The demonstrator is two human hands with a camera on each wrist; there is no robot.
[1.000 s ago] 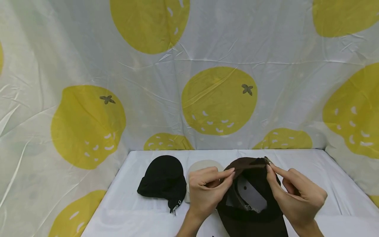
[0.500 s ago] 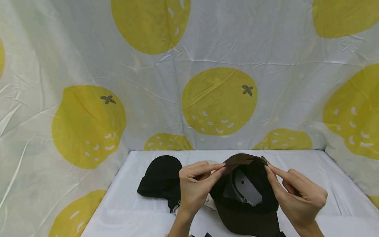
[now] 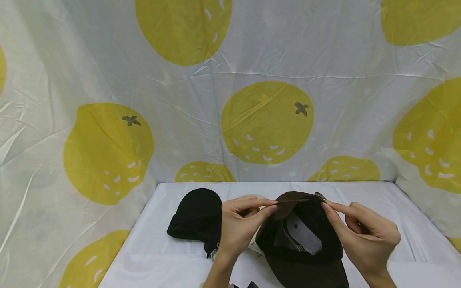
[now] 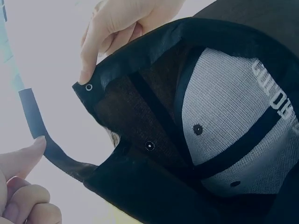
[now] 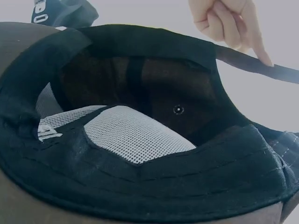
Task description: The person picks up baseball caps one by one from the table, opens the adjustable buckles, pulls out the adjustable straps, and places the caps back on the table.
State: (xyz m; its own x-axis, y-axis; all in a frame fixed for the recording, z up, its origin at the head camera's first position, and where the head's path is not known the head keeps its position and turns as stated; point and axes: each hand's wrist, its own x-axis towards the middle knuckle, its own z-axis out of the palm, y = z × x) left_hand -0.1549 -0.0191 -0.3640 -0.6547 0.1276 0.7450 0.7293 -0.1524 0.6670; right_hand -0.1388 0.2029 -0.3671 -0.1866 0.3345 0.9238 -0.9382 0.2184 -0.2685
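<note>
A dark brown baseball cap (image 3: 304,270) is held up over the table, its hollow inside facing me and its brim low and toward me. My left hand (image 3: 235,226) pinches the cap's loose back strap (image 4: 56,156) between thumb and index finger, drawing it out to the left. At the other side of the back opening, my right hand (image 3: 363,236) pinches the corner near a small metal piece (image 3: 319,196). In the left wrist view an eyelet (image 4: 88,87) shows beside the right fingertip. Pale mesh lining (image 5: 135,133) and dark seam tape show inside the crown.
Left of my hands, a black cap (image 3: 198,216) with metal rings at its lower edge lies on the white-covered table (image 3: 144,248). Behind my left hand, an off-white cap (image 3: 253,197) is mostly hidden. A lemon-print curtain (image 3: 266,124) hangs behind the table.
My left hand has moved leftward overall with the strap, then back slightly to the right in the last half second. The cap's crown shifted and tilted a little; my right hand has barely moved.
</note>
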